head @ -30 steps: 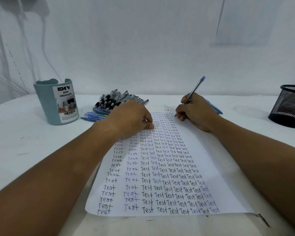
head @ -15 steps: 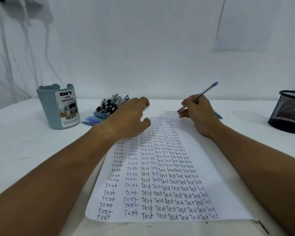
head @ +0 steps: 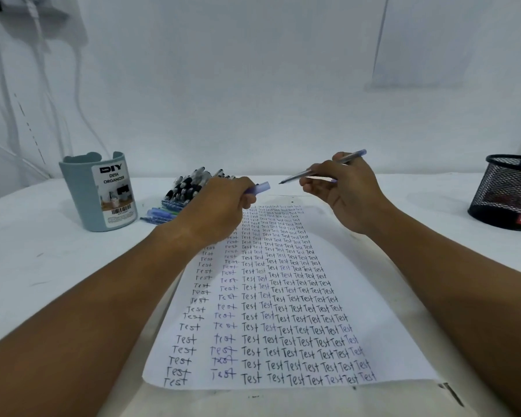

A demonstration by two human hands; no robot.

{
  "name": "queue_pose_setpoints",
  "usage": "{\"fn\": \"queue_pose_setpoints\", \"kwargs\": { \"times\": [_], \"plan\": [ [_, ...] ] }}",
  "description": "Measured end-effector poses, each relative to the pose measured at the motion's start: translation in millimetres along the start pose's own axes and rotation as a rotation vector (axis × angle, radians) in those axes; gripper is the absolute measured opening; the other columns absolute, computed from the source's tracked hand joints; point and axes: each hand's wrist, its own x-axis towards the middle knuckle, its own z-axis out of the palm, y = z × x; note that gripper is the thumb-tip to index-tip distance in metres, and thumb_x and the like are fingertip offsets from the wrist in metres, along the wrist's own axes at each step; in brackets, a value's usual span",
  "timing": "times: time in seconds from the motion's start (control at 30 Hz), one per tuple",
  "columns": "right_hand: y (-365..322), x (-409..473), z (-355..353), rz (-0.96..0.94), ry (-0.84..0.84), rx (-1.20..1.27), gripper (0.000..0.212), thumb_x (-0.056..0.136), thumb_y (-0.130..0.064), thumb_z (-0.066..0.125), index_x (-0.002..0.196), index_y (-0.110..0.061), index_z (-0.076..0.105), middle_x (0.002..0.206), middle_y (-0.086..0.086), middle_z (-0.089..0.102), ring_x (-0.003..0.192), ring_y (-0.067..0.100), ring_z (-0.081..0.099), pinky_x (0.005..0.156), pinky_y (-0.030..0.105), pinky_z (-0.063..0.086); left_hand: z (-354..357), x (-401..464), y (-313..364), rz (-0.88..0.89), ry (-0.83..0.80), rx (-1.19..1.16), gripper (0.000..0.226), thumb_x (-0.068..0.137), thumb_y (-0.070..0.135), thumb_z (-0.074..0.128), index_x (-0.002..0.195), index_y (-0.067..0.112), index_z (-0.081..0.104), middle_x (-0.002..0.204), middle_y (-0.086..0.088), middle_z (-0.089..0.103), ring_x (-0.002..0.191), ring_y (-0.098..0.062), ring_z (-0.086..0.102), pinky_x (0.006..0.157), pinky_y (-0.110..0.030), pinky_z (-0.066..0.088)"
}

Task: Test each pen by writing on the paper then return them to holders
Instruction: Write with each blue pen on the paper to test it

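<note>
The right hand point(head: 348, 194) holds a blue pen point(head: 322, 167) raised above the far end of the paper point(head: 388, 335), fingers curled round the barrel and the bare tip directed toward the left hand point(head: 220, 209). The left hand pinches a blue cap point(head: 258, 188) with its open end facing that tip. Cap and tip are aligned but apart. Judged from this alignment, the pen is about to be capped before return to a holder.

The paper lies lengthwise along the middle of the worktop point(head: 42, 266), from the near edge toward the far edge. Columns of the word "Test" fill most of the sheet; a strip along its right side is unwritten. This position places each writing line within reach of the right hand.

A pile of pens point(head: 190, 188) lies just beside the far left corner of the paper, behind the left hand. It contains black-capped and blue-capped pens. A grey-blue desk organizer point(head: 100, 194) stands upright further toward the left edge. A black mesh holder point(head: 507, 197) stands at the right edge. Whether either holds pens cannot be determined.

The worktop is white, with faint scuffs and ink marks. A plain white wall point(head: 253, 85) rises behind the far edge. Cables point(head: 42, 70) hang at its left side.
</note>
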Motion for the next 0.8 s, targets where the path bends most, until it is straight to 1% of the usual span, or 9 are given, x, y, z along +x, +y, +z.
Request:
{"fn": "queue_pose_setpoints", "kwargs": {
  "times": [0.13, 0.23, 0.3, 0.43, 0.53, 0.6, 0.67, 0.73, 0.8],
  "plan": [
    [1.2, -1.7, 2.7, 0.005, -0.022, -0.014, 0.035, 0.087, 0.014, 0.055, 0.091, -0.014, 0.035, 0.087, 0.019, 0.054, 0.061, 0.035, 0.064, 0.058, 0.032, 0.055, -0.4, -0.6, 0.9, 0.007, -0.008, -0.026, 0.024, 0.101, 0.010, 0.040, 0.107, 0.010, 0.063, 0.086, 0.007, 0.062, 0.070, 0.000, 0.053, 0.056, -0.010, 0.035],
    [1.9, -3.1, 3.3, 0.008, -0.042, -0.017, 0.034, 0.088, 0.014, 0.055, 0.092, -0.013, 0.035, 0.085, 0.019, 0.055, 0.063, 0.036, 0.064, 0.059, 0.033, 0.055, -0.9, -1.0, 1.7, 0.010, -0.022, -0.059, 0.025, 0.101, 0.009, 0.041, 0.110, 0.009, 0.064, 0.092, 0.005, 0.065, 0.085, -0.007, 0.060, 0.070, -0.023, 0.048],
    [2.2, -4.0, 3.5, 0.016, -0.056, -0.018, 0.033, 0.088, 0.013, 0.055, 0.092, -0.013, 0.036, 0.085, 0.020, 0.055, 0.064, 0.036, 0.064, 0.060, 0.034, 0.055, -0.9, -1.3, 2.4, 0.028, -0.029, -0.054, 0.025, 0.101, 0.008, 0.041, 0.112, 0.010, 0.064, 0.091, 0.007, 0.064, 0.090, -0.009, 0.062, 0.078, -0.029, 0.050],
    [2.9, -5.4, 4.8, 0.030, -0.082, -0.036, 0.029, 0.089, 0.012, 0.055, 0.091, -0.012, 0.038, 0.083, 0.019, 0.058, 0.066, 0.038, 0.064, 0.062, 0.034, 0.056, -0.9, -0.8, 3.4, 0.051, -0.043, -0.045, 0.025, 0.101, 0.009, 0.043, 0.115, 0.011, 0.063, 0.084, 0.013, 0.059, 0.076, 0.008, 0.054, 0.063, -0.012, 0.037],
    [1.7, -6.6, 6.9, 0.020, -0.089, -0.058, 0.016, 0.094, 0.003, 0.052, 0.081, -0.006, 0.048, 0.082, 0.016, 0.057, 0.065, 0.033, 0.066, 0.062, 0.033, 0.057, -1.6, -1.4, 5.9, 0.051, -0.035, -0.071, 0.026, 0.101, 0.008, 0.042, 0.115, 0.011, 0.064, 0.087, 0.011, 0.062, 0.075, 0.017, 0.051, 0.069, -0.004, 0.035],
    [0.7, -6.9, 6.7, 0.012, -0.093, -0.066, 0.015, 0.095, 0.002, 0.053, 0.081, -0.002, 0.054, 0.082, 0.015, 0.057, 0.064, 0.029, 0.067, 0.062, 0.030, 0.057, -2.2, -1.8, 7.6, 0.052, -0.012, -0.062, 0.026, 0.101, 0.007, 0.041, 0.111, 0.010, 0.065, 0.083, 0.015, 0.059, 0.072, 0.022, 0.049, 0.074, 0.005, 0.028],
    [0.5, -7.8, 5.7, 0.001, -0.127, -0.086, 0.011, 0.092, 0.005, 0.056, 0.083, -0.001, 0.056, 0.080, 0.014, 0.059, 0.067, 0.027, 0.066, 0.063, 0.028, 0.056, -2.3, -1.5, 7.4, 0.047, 0.018, -0.058, 0.024, 0.101, 0.010, 0.043, 0.104, 0.009, 0.066, 0.075, 0.022, 0.056, 0.067, 0.021, 0.051, 0.073, -0.002, 0.034],
    [0.1, -8.6, 3.8, 0.000, -0.146, -0.109, 0.007, 0.090, 0.006, 0.059, 0.086, -0.001, 0.059, 0.079, 0.014, 0.061, 0.068, 0.026, 0.066, 0.063, 0.027, 0.055, -2.5, -1.5, 6.1, 0.023, 0.043, -0.073, 0.024, 0.101, 0.011, 0.043, 0.100, 0.009, 0.067, 0.071, 0.022, 0.055, 0.065, 0.011, 0.054, 0.066, -0.013, 0.042],
    [-0.5, -9.1, 2.7, 0.002, -0.153, -0.141, 0.006, 0.089, 0.005, 0.060, 0.086, 0.000, 0.061, 0.079, 0.014, 0.063, 0.069, 0.024, 0.065, 0.063, 0.026, 0.055, -3.4, -2.2, 5.2, -0.002, 0.071, -0.106, 0.025, 0.100, 0.007, 0.043, 0.099, 0.010, 0.067, 0.070, 0.019, 0.056, 0.064, 0.004, 0.054, 0.062, -0.013, 0.042]
  ]
}}
